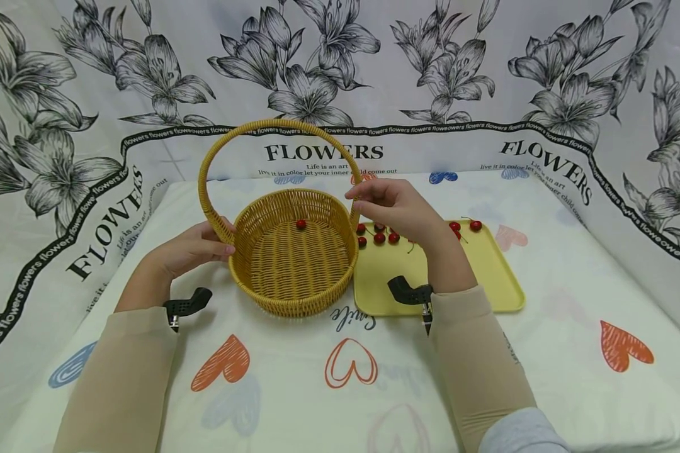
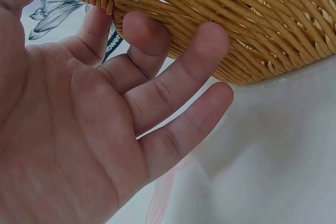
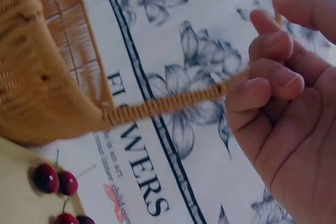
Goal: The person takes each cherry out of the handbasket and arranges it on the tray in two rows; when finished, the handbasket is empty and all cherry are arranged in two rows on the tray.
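A woven yellow-brown wicker basket (image 1: 293, 306) with a tall arched handle (image 1: 277, 124) sits tilted toward me, one red cherry (image 1: 301, 224) lying inside. At its left side my left hand (image 1: 195, 248) pinches the foot of the handle near the rim. In the left wrist view the other fingertips (image 2: 210, 40) of that hand lie against or close to the woven wall. My right hand (image 1: 399, 204) holds the handle's right side between thumb and index finger, above the rim. The remaining fingers of the right hand (image 3: 291, 108) are curled, as the right wrist view shows.
Right of the basket lies a yellow tray (image 1: 442, 283) with several stemmed cherries (image 1: 379, 238) along its far side, partly behind my right wrist. A white cloth (image 1: 294, 409) printed with hearts covers the surface. Flower-printed fabric (image 1: 311, 94) rises behind and at both sides.
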A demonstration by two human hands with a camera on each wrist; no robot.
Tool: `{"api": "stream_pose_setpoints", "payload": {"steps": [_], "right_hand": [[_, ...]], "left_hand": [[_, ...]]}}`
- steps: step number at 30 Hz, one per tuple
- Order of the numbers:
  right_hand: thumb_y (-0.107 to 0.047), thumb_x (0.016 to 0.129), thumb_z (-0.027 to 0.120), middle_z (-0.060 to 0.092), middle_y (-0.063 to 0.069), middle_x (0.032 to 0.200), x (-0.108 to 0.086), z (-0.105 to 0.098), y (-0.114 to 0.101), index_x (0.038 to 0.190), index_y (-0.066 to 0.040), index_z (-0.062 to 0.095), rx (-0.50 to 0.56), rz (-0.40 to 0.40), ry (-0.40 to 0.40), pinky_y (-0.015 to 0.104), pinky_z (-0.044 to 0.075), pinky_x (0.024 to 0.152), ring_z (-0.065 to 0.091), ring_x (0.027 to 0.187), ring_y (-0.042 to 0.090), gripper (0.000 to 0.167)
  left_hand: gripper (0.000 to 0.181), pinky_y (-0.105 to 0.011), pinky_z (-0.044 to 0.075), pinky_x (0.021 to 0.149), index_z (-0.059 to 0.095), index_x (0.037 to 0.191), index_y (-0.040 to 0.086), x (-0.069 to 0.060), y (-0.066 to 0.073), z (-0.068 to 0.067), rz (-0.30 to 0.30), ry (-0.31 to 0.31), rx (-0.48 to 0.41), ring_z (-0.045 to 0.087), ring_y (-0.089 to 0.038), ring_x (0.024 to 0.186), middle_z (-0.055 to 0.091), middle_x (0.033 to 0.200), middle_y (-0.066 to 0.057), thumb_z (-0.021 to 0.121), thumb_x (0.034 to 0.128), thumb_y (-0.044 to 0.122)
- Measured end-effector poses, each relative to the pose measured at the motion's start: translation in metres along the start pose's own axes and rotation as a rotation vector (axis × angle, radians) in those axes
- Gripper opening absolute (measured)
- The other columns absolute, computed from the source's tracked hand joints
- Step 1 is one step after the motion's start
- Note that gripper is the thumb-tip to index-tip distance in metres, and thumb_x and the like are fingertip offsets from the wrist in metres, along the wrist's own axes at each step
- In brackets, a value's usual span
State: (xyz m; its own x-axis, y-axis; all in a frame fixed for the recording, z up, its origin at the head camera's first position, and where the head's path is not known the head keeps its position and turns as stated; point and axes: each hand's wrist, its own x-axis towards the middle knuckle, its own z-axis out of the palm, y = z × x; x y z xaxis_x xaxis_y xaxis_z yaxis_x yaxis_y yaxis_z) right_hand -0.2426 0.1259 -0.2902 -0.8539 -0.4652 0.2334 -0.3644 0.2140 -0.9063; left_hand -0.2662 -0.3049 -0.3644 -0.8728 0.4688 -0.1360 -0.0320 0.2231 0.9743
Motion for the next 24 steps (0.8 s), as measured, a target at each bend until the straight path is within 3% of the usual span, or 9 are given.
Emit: {"api": "stream_pose_setpoints", "payload": {"steps": [5,13,19,24], "right_hand": [[-0.019,0.101,0.065,0.063,0.015,0.095,0.011,0.02,-0.006,0.124,-0.012,0.069,-0.068,0.007,-0.041,0.031,0.041,0.052,0.051,0.07,0.026,0.024],[-0.025,0.1,0.067,0.064,0.006,0.102,0.039,0.043,-0.006,0.122,-0.015,0.071,-0.161,0.041,-0.045,0.034,0.048,0.075,0.055,0.09,0.021,0.024],[-0.03,0.101,0.065,0.064,0.003,0.103,0.061,0.057,-0.02,0.12,-0.019,0.07,-0.243,0.1,-0.055,0.035,0.049,0.075,0.055,0.091,0.02,0.023],[-0.029,0.103,0.062,0.064,0.003,0.107,0.081,0.071,-0.024,0.124,-0.017,0.069,-0.225,0.11,-0.065,0.033,0.044,0.069,0.051,0.083,0.019,0.026]], "left_hand": [[0.031,-0.036,0.056,0.088,0.052,0.12,0.01,-0.001,0.002,0.0,-0.009,0.001,0.011,0.066,-0.019,0.102,0.069,0.11,-0.003,0.066,0.0951,-0.001],[0.034,-0.035,0.055,0.088,0.05,0.12,0.008,-0.003,0.007,0.003,-0.042,0.019,0.01,0.065,-0.019,0.102,0.069,0.109,-0.003,0.068,0.0931,-0.001],[0.037,-0.036,0.056,0.088,0.048,0.122,0.004,-0.003,0.005,0.001,-0.032,0.017,0.02,0.066,-0.02,0.103,0.068,0.112,-0.006,0.069,0.0924,-0.002],[0.038,-0.037,0.056,0.088,0.047,0.123,0.003,-0.002,0.005,0.003,-0.023,0.018,0.023,0.066,-0.02,0.102,0.068,0.11,-0.006,0.069,0.0925,-0.001]]}}
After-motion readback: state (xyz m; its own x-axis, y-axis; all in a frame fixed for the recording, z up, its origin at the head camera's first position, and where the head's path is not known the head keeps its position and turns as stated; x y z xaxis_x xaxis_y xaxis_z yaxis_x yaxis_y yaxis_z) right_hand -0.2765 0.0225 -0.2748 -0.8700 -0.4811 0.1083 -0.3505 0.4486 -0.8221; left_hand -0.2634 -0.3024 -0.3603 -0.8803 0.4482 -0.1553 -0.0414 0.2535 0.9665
